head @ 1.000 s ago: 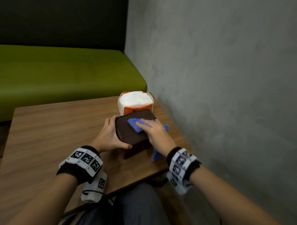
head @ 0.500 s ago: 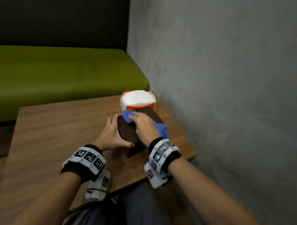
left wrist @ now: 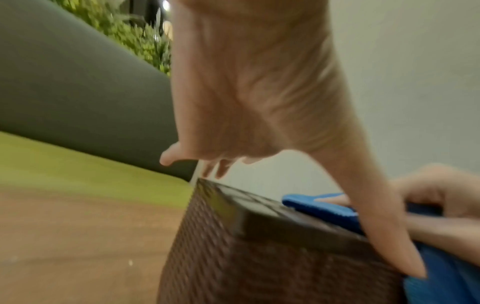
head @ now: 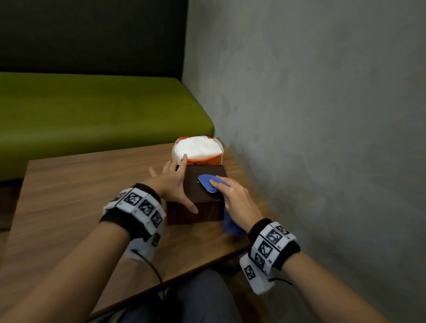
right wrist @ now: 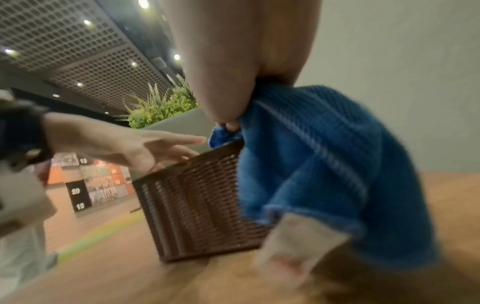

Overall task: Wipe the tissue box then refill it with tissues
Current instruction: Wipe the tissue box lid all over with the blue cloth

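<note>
A dark brown woven tissue box point(head: 204, 210) stands on the wooden table point(head: 86, 191) near the wall. A blue cloth point(head: 207, 183) lies on its lid and hangs down its right side. My right hand point(head: 229, 192) holds the cloth bunched under the palm and presses it on the lid. My left hand point(head: 172, 181) is spread flat over the box's left edge, thumb along the near top edge. Just behind the box stands an orange and white pack of tissues point(head: 198, 149), open at the top. The left wrist view shows the box point(left wrist: 259, 246) and cloth point(left wrist: 324, 207); the right wrist view shows the box point(right wrist: 197, 201) and cloth point(right wrist: 324, 164).
A grey wall point(head: 328, 132) runs close along the table's right side. A green bench point(head: 83, 113) stands behind the table. The table's near edge point(head: 187, 274) lies over my lap. Bare wood stretches to the left of the box.
My left hand has let go of the box's left side and spread its fingers forward. My right hand has drawn the cloth back from the lid's far edge toward its middle.
</note>
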A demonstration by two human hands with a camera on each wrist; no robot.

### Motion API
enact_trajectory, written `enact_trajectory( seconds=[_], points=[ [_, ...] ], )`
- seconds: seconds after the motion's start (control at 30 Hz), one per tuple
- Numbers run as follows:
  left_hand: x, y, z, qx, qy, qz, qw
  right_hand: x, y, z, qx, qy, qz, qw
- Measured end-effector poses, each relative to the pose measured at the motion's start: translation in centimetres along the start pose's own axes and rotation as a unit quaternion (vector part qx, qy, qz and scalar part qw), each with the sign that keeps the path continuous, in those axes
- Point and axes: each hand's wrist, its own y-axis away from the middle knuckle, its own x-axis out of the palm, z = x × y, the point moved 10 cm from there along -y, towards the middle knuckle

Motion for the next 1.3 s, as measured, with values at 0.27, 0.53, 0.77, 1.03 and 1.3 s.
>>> enact_trajectory(
  seconds=[0.27,0.53,0.77,1.03,1.3],
  points=[
    [0.6,-0.1,0.7,0.05,0.037,-0.044,0.997,0.1,2.6,1.0,-0.123,0.018,-0.005,0.992],
    [0.0,0.3,2.2,0.047,0.036,-0.04,0.997,0.5,2.7,2.2,-0.082,0.048,-0.04,0.995],
    [0.5,1.0,1.5,0.058,0.036,-0.036,0.997,0.4,-2.6,-0.4,0.007,0.027,0.013,1.0],
    [1.0,0.8,2.1,0.068,0.068,-0.065,0.993,4.4,-7.3,5.8,-0.033,0.062,0.065,0.995],
    [0.9,0.9,2.1,0.047,0.089,-0.076,0.992,0.8,-1.0,-1.6,0.14,-0.044,-0.013,0.989]
  ],
)
